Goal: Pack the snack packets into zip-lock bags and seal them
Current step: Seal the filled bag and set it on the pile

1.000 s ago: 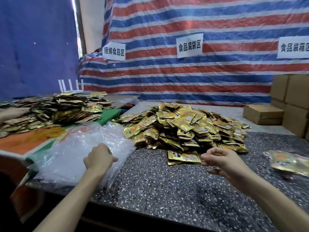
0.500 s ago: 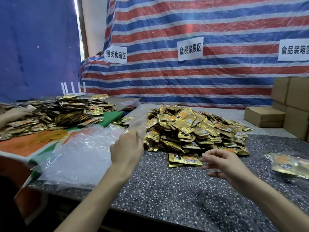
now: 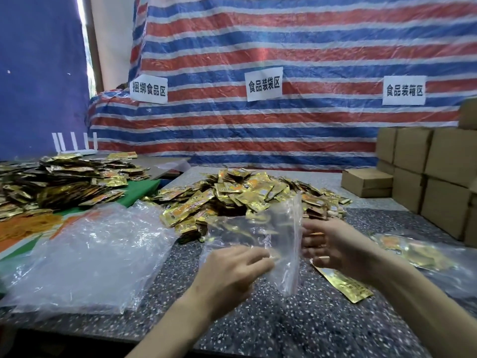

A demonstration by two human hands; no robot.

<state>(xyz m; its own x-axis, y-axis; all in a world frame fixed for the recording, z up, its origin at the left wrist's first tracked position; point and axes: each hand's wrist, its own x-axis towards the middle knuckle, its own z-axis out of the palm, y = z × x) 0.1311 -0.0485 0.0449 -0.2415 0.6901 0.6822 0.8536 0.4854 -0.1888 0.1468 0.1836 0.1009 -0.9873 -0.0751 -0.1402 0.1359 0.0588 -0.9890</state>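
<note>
- Left hand (image 3: 232, 270) pinches the clear zip-lock bag (image 3: 258, 233) just in front of the snack packet heap (image 3: 247, 195).
- Right hand (image 3: 335, 249), fingers curled, grips the bag's right edge.

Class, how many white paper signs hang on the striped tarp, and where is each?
3. The left sign hangs furthest left, the middle sign above the packet pile, the right sign near the cardboard boxes. None looks hidden.
</note>
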